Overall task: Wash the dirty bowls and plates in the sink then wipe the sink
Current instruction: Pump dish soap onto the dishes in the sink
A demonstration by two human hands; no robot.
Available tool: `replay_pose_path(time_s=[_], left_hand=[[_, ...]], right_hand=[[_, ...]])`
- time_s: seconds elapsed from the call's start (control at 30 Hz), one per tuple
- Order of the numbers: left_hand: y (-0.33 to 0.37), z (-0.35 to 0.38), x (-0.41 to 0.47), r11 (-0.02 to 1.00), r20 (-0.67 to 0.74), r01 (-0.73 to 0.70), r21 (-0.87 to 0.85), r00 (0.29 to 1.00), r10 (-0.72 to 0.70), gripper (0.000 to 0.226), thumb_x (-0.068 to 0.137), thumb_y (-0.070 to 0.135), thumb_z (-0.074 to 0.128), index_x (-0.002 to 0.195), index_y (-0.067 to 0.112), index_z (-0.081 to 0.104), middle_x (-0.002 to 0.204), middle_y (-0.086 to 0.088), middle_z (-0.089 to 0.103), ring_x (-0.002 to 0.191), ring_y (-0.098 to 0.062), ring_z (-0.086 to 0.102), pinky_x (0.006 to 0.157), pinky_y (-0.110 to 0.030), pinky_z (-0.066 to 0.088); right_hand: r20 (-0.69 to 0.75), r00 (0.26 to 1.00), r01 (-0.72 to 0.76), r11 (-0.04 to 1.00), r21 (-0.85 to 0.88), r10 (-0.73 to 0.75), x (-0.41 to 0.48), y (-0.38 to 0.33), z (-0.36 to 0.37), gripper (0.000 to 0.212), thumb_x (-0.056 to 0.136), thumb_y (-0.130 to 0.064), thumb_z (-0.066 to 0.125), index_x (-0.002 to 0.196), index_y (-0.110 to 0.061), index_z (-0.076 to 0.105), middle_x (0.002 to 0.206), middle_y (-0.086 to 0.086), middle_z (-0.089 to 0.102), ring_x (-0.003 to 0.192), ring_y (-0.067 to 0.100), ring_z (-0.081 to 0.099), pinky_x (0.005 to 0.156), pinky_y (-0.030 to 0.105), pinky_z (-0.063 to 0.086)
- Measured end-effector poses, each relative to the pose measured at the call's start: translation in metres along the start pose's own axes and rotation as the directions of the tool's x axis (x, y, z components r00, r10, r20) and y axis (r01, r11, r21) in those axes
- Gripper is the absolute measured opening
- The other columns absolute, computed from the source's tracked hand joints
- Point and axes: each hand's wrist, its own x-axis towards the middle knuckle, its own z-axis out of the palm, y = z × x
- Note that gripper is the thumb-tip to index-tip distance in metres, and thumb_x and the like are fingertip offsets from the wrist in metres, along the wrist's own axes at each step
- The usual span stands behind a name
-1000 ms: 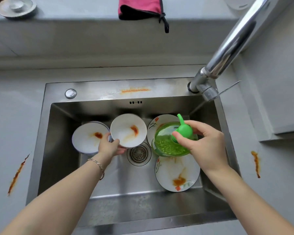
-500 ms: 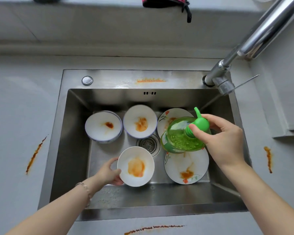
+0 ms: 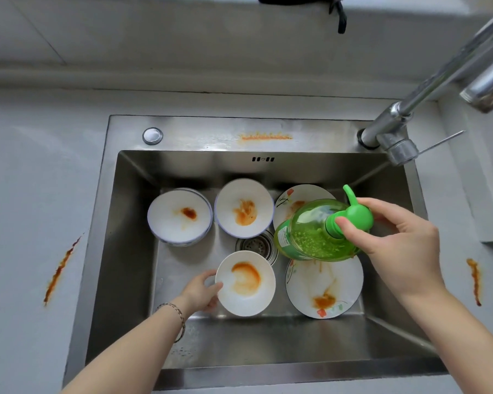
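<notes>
The left hand point(image 3: 201, 291) grips a stained bowl point(image 3: 245, 282) by its rim, steadying it, while the right hand point(image 3: 393, 237) clasps the soap bottle's point(image 3: 313, 231) pump, seemingly ready to squirt.

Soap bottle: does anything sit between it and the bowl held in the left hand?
Nothing visible does. The right hand holds the soap bottle by its pump above the plates, right of the bowl that the left hand grips by its rim. Only the drain shows in the gap.

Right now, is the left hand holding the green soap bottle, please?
No, the right hand holds the green soap bottle, while the left hand grips a stained bowl.
</notes>
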Motion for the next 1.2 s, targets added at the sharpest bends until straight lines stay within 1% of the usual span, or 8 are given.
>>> replay_pose_path(time_s=[0.1,0.2,0.33,0.47,0.77,0.87,1.07,1.2], left_hand=[[0.019,-0.018,0.000,0.974,-0.337,-0.064,-0.219,0.941,-0.014,0.061,0.093,0.035,0.053,0.140,0.002,0.031,0.085,-0.013,0.063,0.069,-0.026,0.060,0.074,-0.039,0.056],[0.042,-0.046,0.000,0.874,-0.501,-0.204,-0.440,0.864,-0.050,0.059,0.096,0.031,0.047,0.145,0.013,0.018,0.110,-0.012,0.056,0.076,-0.031,0.065,0.066,-0.037,0.056],[0.056,-0.067,0.012,0.832,-0.446,-0.155,-0.532,0.887,-0.120,0.048,0.097,0.008,0.039,0.142,0.016,0.024,0.137,-0.020,0.043,0.096,-0.047,0.062,0.071,-0.042,0.053],[0.049,-0.073,0.014,0.828,-0.408,-0.113,-0.549,0.901,-0.147,0.049,0.092,-0.002,0.040,0.138,0.012,0.031,0.140,-0.017,0.040,0.112,-0.049,0.052,0.070,-0.044,0.054],[0.007,-0.088,-0.016,0.968,-0.363,-0.062,-0.244,0.931,-0.032,0.047,0.096,0.003,0.043,0.140,0.013,0.032,0.137,-0.017,0.043,0.109,-0.040,0.055,0.063,-0.042,0.058],[0.009,-0.084,-0.016,0.954,-0.346,-0.053,-0.296,0.937,-0.056,0.048,0.095,0.000,0.041,0.141,0.015,0.033,0.138,-0.015,0.041,0.118,-0.041,0.049,0.071,-0.044,0.055],[0.032,-0.075,-0.015,0.892,-0.364,-0.066,-0.448,0.924,-0.115,0.047,0.095,-0.003,0.040,0.141,0.008,0.034,0.140,-0.019,0.041,0.115,-0.046,0.050,0.079,-0.047,0.052],[0.050,-0.077,-0.013,0.855,-0.374,-0.121,-0.504,0.923,-0.090,0.049,0.095,-0.004,0.040,0.141,0.013,0.034,0.142,-0.017,0.038,0.120,-0.044,0.047,0.084,-0.053,0.052]], right_hand=[[0.024,1.000,0.004,1.000,-0.007,-0.004,0.003,-0.001,0.003,0.035,0.064,-0.019,0.082,0.089,-0.036,0.064,0.083,-0.018,0.065,0.081,0.008,0.062,0.072,0.011,0.050],[0.035,0.999,0.005,1.000,-0.003,-0.005,0.006,-0.004,0.006,0.034,0.064,-0.019,0.082,0.089,-0.034,0.064,0.083,-0.019,0.064,0.079,0.004,0.061,0.072,0.011,0.049],[0.035,0.999,0.024,1.000,-0.015,-0.024,0.006,-0.008,0.010,0.034,0.065,-0.019,0.081,0.091,-0.032,0.064,0.083,-0.019,0.063,0.081,0.007,0.061,0.072,0.010,0.049],[0.033,0.999,0.008,1.000,0.005,-0.008,0.005,-0.009,0.009,0.034,0.065,-0.019,0.081,0.091,-0.034,0.063,0.083,-0.016,0.065,0.081,0.011,0.062,0.074,0.020,0.052],[0.051,0.996,0.072,0.997,0.005,-0.072,0.002,-0.014,0.016,0.036,0.065,-0.017,0.081,0.090,-0.035,0.062,0.082,-0.019,0.063,0.073,-0.005,0.058,0.071,0.014,0.050],[0.046,0.995,0.087,0.996,0.000,-0.087,0.002,-0.016,0.016,0.037,0.065,-0.017,0.081,0.089,-0.037,0.061,0.081,-0.020,0.063,0.072,-0.006,0.058,0.071,0.017,0.050],[0.052,0.994,0.092,0.996,0.001,-0.092,-0.002,-0.014,0.018,0.037,0.065,-0.014,0.082,0.090,-0.034,0.063,0.078,-0.013,0.064,0.073,0.010,0.061,0.072,0.028,0.052],[0.060,0.993,0.098,0.995,-0.003,-0.098,-0.003,-0.013,0.018,0.035,0.065,-0.015,0.082,0.090,-0.032,0.064,0.078,-0.011,0.065,0.074,0.011,0.062,0.070,0.027,0.053]])
